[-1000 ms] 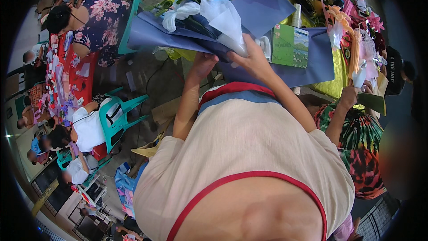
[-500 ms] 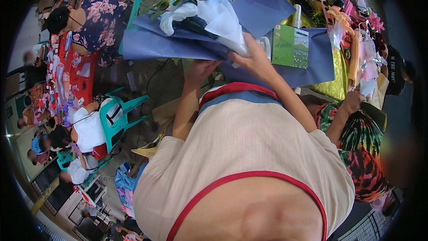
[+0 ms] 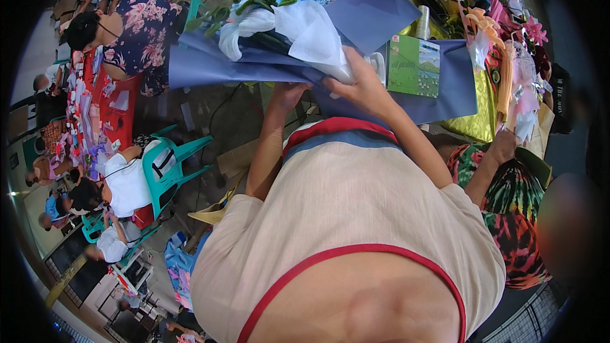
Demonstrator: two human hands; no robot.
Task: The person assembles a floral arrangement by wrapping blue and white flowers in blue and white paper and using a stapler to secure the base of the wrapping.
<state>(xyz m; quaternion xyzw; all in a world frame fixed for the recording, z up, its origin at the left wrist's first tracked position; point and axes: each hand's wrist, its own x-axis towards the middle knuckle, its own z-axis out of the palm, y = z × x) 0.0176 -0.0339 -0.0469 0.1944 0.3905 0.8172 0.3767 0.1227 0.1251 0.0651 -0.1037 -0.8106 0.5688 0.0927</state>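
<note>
A bouquet of white fuzzy craft flowers (image 3: 249, 25) with green curled stems lies sideways, its blooms toward the left. White wrapping paper (image 3: 311, 33) surrounds its lower part. My right hand (image 3: 362, 84) is closed around the narrow white end of the bouquet. Blue wrapping paper (image 3: 216, 67) runs beneath and along the near side of the flowers. At its near edge is my left hand (image 3: 289, 94), curled on the paper, with its fingertips partly hidden underneath.
More blue paper (image 3: 454, 98) lies under a green box (image 3: 413, 67) beside my right hand, with a thread spool (image 3: 423, 22) behind it. Craft flowers (image 3: 483, 25) crowd the table's right. A person's hand (image 3: 504, 146) is close on the right. Green chairs (image 3: 166, 168) stand left.
The blue paper's left end and the flowers have shifted slightly left, and the white wrap sits a little flatter. Both my hands keep their holds almost in place.
</note>
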